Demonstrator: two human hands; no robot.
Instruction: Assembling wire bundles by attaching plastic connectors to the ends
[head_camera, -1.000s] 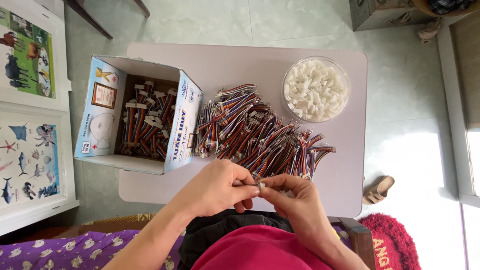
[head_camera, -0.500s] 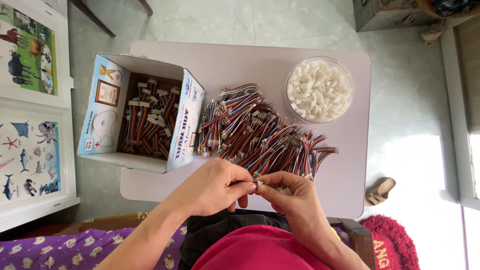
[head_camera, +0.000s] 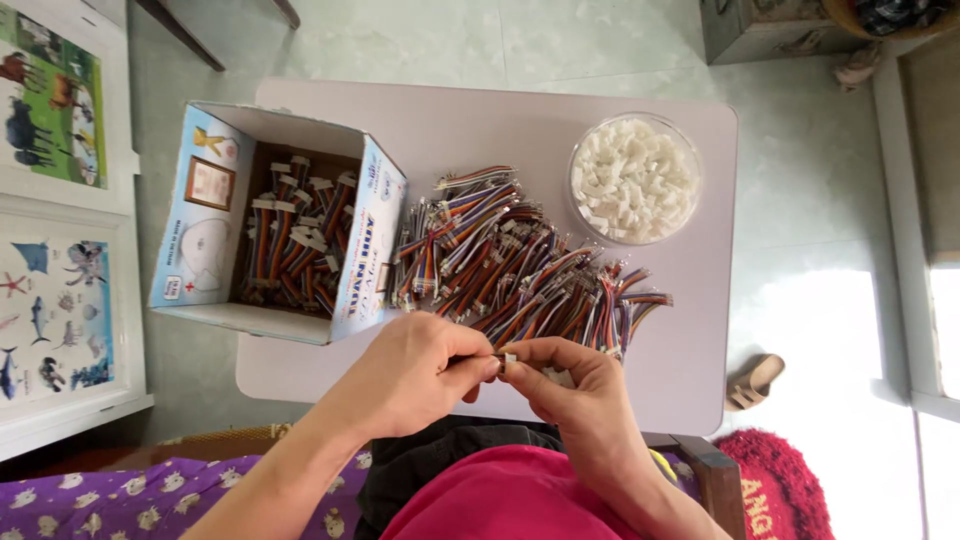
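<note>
Head view shows the left hand (head_camera: 415, 370) and right hand (head_camera: 575, 385) meeting at lower centre, fingers pinched on a small white connector (head_camera: 508, 358) above the tabletop (head_camera: 480, 120) edge; seating it seemingly needs careful alignment, below the ribbon wires (head_camera: 510, 265).

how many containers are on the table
2. An open cardboard box of wire bundles sits at the table's left edge, and a clear round bowl of white connectors sits at its far right. A loose pile of wires lies between them.
</note>
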